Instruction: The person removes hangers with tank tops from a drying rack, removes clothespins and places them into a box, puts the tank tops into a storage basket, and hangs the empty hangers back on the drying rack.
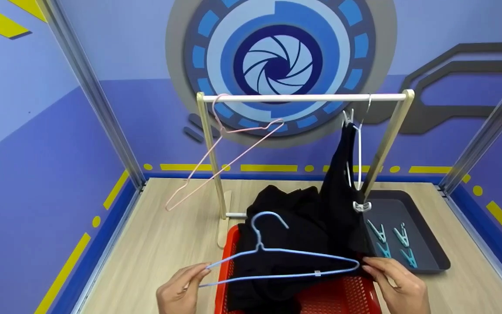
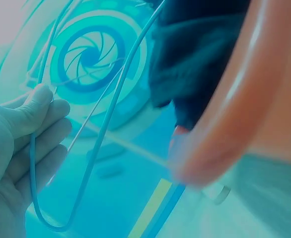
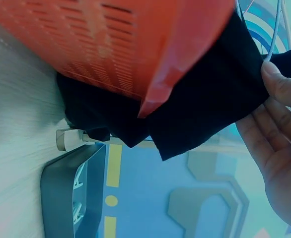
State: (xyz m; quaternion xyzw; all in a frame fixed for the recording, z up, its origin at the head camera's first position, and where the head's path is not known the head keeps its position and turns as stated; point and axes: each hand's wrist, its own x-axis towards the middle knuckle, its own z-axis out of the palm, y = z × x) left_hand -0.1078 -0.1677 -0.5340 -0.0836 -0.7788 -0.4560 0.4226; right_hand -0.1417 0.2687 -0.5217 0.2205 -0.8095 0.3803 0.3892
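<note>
A blue clothes hanger (image 1: 292, 250) is held level over a red basket (image 1: 366, 285) heaped with black cloth (image 1: 290, 222). My left hand (image 1: 181, 285) pinches the hanger's left end between thumb and fingers; the left wrist view shows the wire running through the fingers. At the hanger's right tip, my right hand (image 1: 397, 281) pinches the edge of a black garment (image 3: 205, 99), thumb in front and fingers behind. How far the hanger's tip reaches into this cloth is hard to tell.
A rack (image 1: 303, 98) stands behind the basket. From it hang a pink hanger (image 1: 242, 128) and, at right, a white hanger (image 1: 359, 157) with black clothing held by clear clips (image 1: 361, 206). A dark tray (image 1: 434, 257) with several teal clothespins (image 1: 401, 235) lies at right.
</note>
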